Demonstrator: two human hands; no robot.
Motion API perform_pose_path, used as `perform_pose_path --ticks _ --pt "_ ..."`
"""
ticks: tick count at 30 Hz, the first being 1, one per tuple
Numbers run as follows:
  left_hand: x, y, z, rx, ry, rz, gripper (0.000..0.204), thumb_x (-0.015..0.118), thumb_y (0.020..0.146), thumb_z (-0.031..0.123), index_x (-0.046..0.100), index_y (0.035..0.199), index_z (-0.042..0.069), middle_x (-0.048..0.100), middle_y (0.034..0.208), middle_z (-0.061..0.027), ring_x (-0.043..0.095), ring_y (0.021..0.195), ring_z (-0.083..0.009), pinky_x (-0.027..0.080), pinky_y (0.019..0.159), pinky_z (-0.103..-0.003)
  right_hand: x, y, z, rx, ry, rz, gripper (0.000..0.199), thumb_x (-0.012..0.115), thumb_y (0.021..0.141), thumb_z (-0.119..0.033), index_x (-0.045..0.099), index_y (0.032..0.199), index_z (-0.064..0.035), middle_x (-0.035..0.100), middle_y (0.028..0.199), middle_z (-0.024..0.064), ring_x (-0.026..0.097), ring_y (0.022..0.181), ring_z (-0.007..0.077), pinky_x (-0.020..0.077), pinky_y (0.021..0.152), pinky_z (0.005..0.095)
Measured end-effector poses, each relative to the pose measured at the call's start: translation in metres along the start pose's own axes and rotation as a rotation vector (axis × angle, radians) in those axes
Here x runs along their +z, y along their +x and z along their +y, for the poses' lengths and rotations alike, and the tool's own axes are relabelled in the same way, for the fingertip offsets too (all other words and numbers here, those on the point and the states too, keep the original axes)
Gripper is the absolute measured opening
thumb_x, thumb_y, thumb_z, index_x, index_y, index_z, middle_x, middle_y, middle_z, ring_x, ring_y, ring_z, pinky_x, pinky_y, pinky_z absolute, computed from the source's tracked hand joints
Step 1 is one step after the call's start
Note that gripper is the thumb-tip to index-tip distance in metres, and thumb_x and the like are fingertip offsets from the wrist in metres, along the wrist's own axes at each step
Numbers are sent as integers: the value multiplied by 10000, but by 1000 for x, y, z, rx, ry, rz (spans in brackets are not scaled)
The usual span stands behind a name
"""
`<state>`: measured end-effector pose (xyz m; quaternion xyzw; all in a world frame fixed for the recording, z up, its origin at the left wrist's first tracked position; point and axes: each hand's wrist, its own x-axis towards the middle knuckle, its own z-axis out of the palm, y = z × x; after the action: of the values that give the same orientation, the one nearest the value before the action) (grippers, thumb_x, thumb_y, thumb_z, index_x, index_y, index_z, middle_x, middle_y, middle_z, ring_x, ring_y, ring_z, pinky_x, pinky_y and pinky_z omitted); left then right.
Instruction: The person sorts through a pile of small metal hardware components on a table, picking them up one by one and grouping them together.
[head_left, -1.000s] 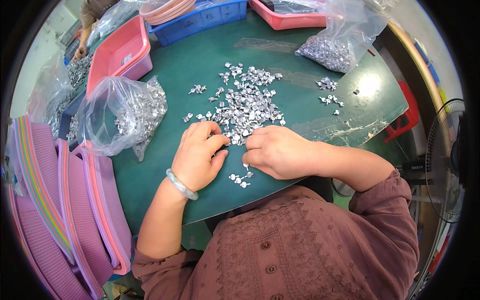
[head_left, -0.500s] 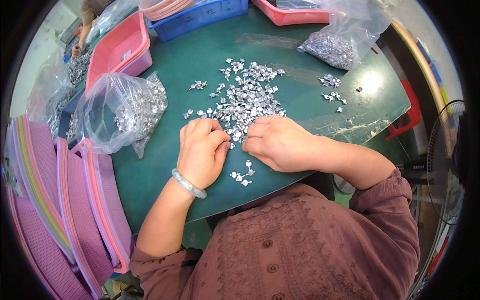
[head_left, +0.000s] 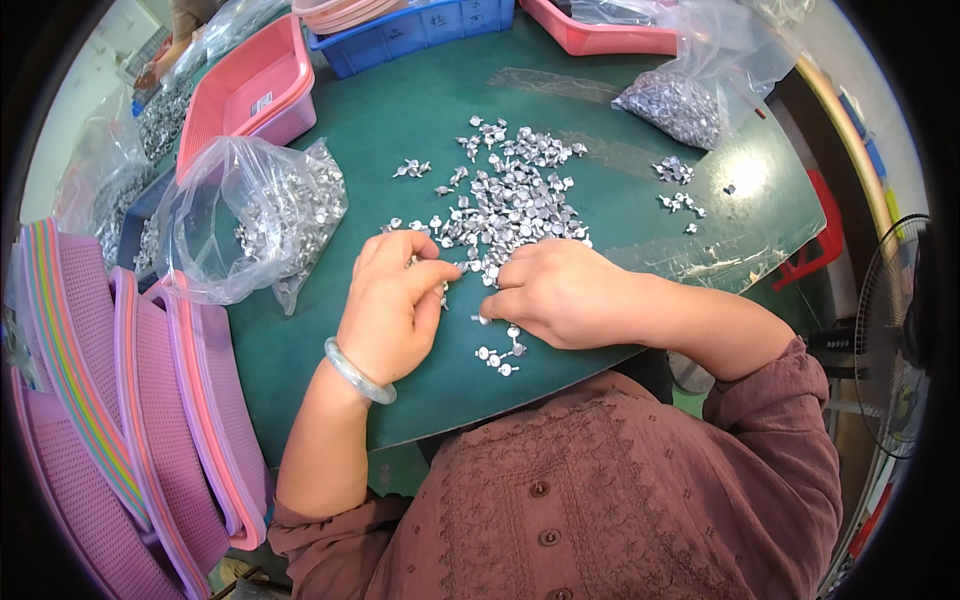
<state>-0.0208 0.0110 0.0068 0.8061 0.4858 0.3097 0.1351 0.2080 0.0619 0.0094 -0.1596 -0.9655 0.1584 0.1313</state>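
Observation:
A loose pile of small silvery metal pieces (head_left: 525, 200), each with a round flat head and a short stem, is spread over the green table (head_left: 400, 110). At its near left edge, my left hand (head_left: 390, 300) is curled, a bangle on its wrist. A few metal pieces show between its thumb and forefinger, which look closed around them. My right hand (head_left: 565, 295) lies at the pile's near edge, its fingertips pinching one small metal piece (head_left: 482, 319). Just below that hand, a little group of the same pieces (head_left: 498, 358) rests apart on the table.
On the left stand an open clear bag of metal pieces (head_left: 290, 215), pink trays (head_left: 245, 90) and stacked purple baskets (head_left: 190, 400). A blue crate (head_left: 410, 38) and another filled bag (head_left: 675, 105) sit at the back. To the right is a fan (head_left: 890, 340). Another person's arm (head_left: 180, 40) shows far left.
My right hand has drawn a metal piece slightly toward me, near the small group. My left hand has shifted a little left, its thumb and forefinger parting somewhat. The whole view has shifted slightly.

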Motion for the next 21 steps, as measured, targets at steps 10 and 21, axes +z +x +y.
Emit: perform_pose_path --ticks 10,21 --pt "-4 -7 18 128 49 -300 305 617 695 1 780 912 141 570 1038 -106 517 1068 -305 373 997 -437 -8 -3 10 47 -96 123 210 681 765 -120 691 971 -82 566 862 71 571 824 276 490 743 376" --pt "8 3 11 65 61 2 260 635 715 -34 731 912 107 560 897 -56 538 912 -264 412 873 -397 -6 1 11 5 -70 131 142 687 764 -128 676 896 -77 542 846 69 561 819 275 476 741 383"
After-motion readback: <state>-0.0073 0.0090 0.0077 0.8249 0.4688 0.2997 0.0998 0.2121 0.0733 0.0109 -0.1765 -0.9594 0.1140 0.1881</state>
